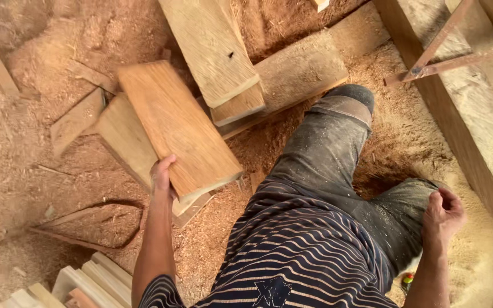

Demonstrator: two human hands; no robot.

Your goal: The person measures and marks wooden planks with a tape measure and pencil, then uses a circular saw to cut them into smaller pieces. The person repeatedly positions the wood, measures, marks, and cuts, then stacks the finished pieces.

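Observation:
My left hand (162, 175) grips the near edge of a short reddish-brown wooden board (175, 125), holding it tilted above the sawdust floor. A second similar board (122, 137) lies just beneath and left of it. My right hand (443, 214) hangs at my right side with its fingers curled in and nothing in it, next to my dusty trouser leg (326, 148).
Pale planks (215, 48) lean across a thick beam (303, 68) ahead. A heavy timber beam with a rusty metal frame (446, 63) runs along the right. A stack of thin light slats (95, 282) sits at lower left. Offcuts (75, 120) and sawdust cover the floor.

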